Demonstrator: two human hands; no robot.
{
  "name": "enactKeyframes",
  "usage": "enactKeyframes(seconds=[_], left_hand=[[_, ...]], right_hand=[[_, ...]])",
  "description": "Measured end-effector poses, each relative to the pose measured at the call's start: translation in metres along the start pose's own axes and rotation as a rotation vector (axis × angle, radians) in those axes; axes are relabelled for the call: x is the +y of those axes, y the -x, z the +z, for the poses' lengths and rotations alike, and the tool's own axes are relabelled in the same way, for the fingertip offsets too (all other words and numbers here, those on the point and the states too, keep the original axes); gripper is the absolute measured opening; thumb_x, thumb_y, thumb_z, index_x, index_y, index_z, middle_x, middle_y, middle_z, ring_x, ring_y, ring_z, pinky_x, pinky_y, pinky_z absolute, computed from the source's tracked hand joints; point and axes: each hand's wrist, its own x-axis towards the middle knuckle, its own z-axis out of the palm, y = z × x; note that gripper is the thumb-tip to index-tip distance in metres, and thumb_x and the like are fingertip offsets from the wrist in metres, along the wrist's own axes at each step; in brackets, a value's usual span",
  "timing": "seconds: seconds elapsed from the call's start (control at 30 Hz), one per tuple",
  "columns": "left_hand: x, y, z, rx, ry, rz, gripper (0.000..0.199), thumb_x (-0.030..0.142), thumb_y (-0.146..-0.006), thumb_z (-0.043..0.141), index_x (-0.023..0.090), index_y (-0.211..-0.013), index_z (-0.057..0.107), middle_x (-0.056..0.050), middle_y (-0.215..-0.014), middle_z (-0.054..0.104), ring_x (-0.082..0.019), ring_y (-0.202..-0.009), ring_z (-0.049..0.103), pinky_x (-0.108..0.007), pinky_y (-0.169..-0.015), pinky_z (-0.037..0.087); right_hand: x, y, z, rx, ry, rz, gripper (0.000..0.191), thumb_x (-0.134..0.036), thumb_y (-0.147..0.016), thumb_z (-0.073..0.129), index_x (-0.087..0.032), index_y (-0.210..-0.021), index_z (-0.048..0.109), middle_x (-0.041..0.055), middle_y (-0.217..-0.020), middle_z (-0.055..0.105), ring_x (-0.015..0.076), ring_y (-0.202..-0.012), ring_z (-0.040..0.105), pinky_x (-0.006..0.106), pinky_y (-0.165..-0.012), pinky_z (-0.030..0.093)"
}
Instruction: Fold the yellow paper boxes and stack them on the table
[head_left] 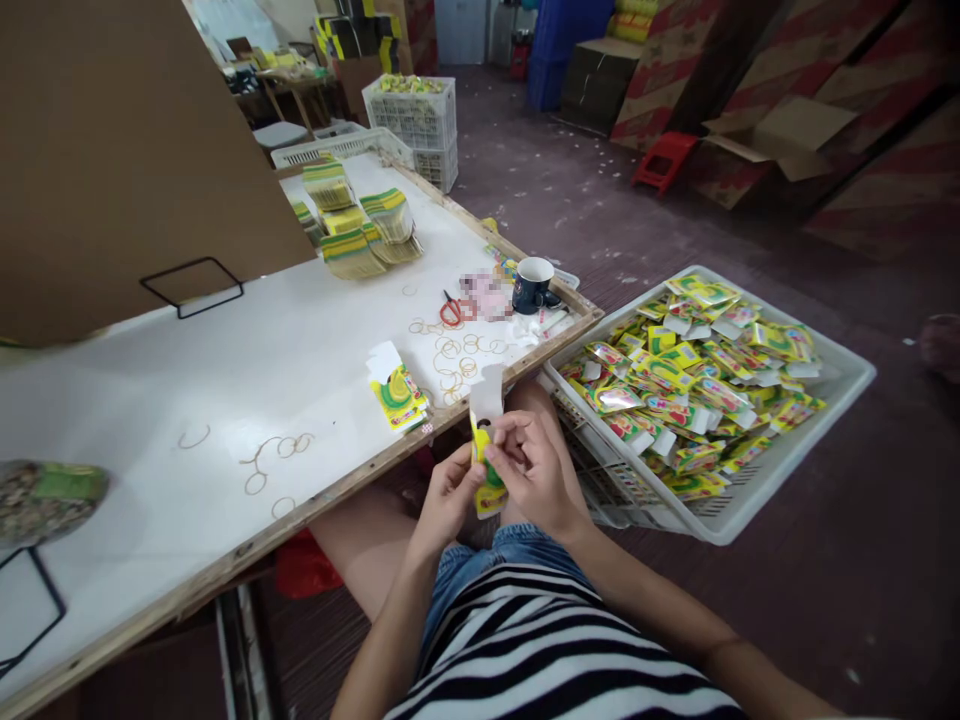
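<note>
Over my lap, just off the table's edge, I hold a small yellow and green carton point(491, 488) with a white flap standing up at its top. My left hand point(448, 492) pinches the carton's left side. Thumb and fingers of my right hand point(536, 470) close on its upper right part, near the opening. Whether anything small is between my right fingertips, I cannot make out. On the table close by lies a little stack of similar flat cartons point(399, 395), their white flaps pointing away from me.
Rubber bands point(457, 365), red-handled scissors point(451, 312) and a dark mug point(532, 285) lie on the white table point(187, 370). Bundled cartons point(356, 250) stand farther back. At my right, a white crate point(787, 490) holds many filled-looking packets. A cardboard sheet point(135, 150) rises at left.
</note>
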Motion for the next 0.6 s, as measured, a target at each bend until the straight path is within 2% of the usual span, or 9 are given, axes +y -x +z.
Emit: enactKeyframes(seconds=[0.07, 0.13, 0.2, 0.27, 0.3, 0.37, 0.47, 0.53, 0.6], left_hand=[[-0.004, -0.001, 0.0, 0.135, 0.021, 0.007, 0.046, 0.049, -0.077, 0.072, 0.014, -0.105, 0.068, -0.007, -0.089, 0.074, -0.023, -0.086, 0.069, -0.033, -0.077, 0.054], [-0.006, -0.002, 0.0, 0.226, 0.011, 0.028, 0.044, 0.05, -0.076, 0.071, 0.014, -0.101, 0.067, -0.006, -0.086, 0.074, -0.022, -0.082, 0.069, -0.031, -0.072, 0.055], [-0.006, -0.003, 0.0, 0.221, -0.041, 0.035, 0.042, 0.05, -0.078, 0.07, 0.013, -0.097, 0.066, -0.007, -0.085, 0.074, -0.022, -0.081, 0.069, -0.031, -0.071, 0.055], [-0.003, -0.003, 0.001, 0.207, -0.13, 0.07, 0.039, 0.048, -0.08, 0.068, 0.014, -0.099, 0.063, -0.007, -0.087, 0.073, -0.021, -0.082, 0.069, -0.03, -0.073, 0.055], [-0.001, -0.002, 0.002, 0.22, -0.184, 0.107, 0.038, 0.044, -0.081, 0.068, 0.015, -0.104, 0.06, -0.007, -0.09, 0.073, -0.02, -0.084, 0.069, -0.03, -0.075, 0.055], [0.003, 0.0, 0.003, 0.255, -0.281, 0.188, 0.043, 0.036, -0.083, 0.069, 0.019, -0.117, 0.05, -0.007, -0.1, 0.072, -0.019, -0.089, 0.069, -0.028, -0.077, 0.055], [0.012, 0.004, 0.002, 0.165, -0.307, 0.204, 0.058, 0.029, -0.086, 0.066, 0.026, -0.135, 0.035, -0.008, -0.114, 0.067, -0.018, -0.097, 0.068, -0.029, -0.08, 0.055], [0.019, 0.006, -0.001, 0.041, -0.257, 0.159, 0.058, 0.026, -0.087, 0.065, 0.026, -0.136, 0.035, -0.008, -0.113, 0.067, -0.018, -0.097, 0.068, -0.029, -0.081, 0.055], [0.024, 0.008, -0.003, -0.05, -0.194, 0.115, 0.05, 0.024, -0.084, 0.068, 0.023, -0.127, 0.043, -0.006, -0.105, 0.069, -0.018, -0.093, 0.068, -0.028, -0.08, 0.055]], right_hand=[[0.001, 0.001, -0.002, 0.123, 0.082, 0.011, 0.035, -0.025, -0.085, 0.062, -0.023, -0.117, 0.047, 0.0026, -0.095, 0.05, 0.0133, -0.072, 0.046, 0.026, -0.064, 0.044], [0.003, 0.003, -0.005, 0.104, 0.079, 0.086, 0.037, -0.028, -0.085, 0.062, -0.022, -0.119, 0.049, 0.0041, -0.098, 0.054, 0.0148, -0.077, 0.05, 0.027, -0.068, 0.047], [0.007, 0.004, -0.007, -0.024, 0.019, 0.189, 0.022, -0.033, -0.089, 0.057, -0.019, -0.106, 0.056, 0.004, -0.09, 0.058, 0.0159, -0.076, 0.054, 0.028, -0.067, 0.048], [0.01, 0.004, -0.009, -0.078, 0.007, 0.252, 0.018, -0.035, -0.09, 0.054, -0.018, -0.092, 0.059, 0.0036, -0.082, 0.06, 0.0162, -0.073, 0.056, 0.028, -0.065, 0.049], [0.012, 0.004, -0.01, -0.06, 0.019, 0.261, 0.018, -0.035, -0.09, 0.055, -0.018, -0.093, 0.059, 0.004, -0.083, 0.061, 0.0165, -0.074, 0.057, 0.028, -0.066, 0.049], [0.015, 0.003, -0.013, 0.002, 0.019, 0.236, 0.026, -0.033, -0.088, 0.059, -0.019, -0.11, 0.056, 0.0047, -0.091, 0.063, 0.0167, -0.078, 0.059, 0.028, -0.069, 0.05], [0.018, -0.001, -0.02, -0.029, -0.029, 0.146, 0.044, -0.029, -0.088, 0.06, -0.023, -0.129, 0.045, 0.0045, -0.101, 0.062, 0.0152, -0.078, 0.06, 0.027, -0.069, 0.05], [0.018, -0.005, -0.027, -0.13, -0.027, 0.107, 0.037, -0.029, -0.089, 0.059, -0.023, -0.125, 0.05, 0.0041, -0.101, 0.061, 0.0137, -0.076, 0.058, 0.025, -0.066, 0.048], [0.015, -0.008, -0.034, -0.243, -0.015, 0.105, 0.022, -0.031, -0.092, 0.055, -0.021, -0.112, 0.058, 0.0035, -0.096, 0.06, 0.0131, -0.073, 0.057, 0.024, -0.063, 0.046]])
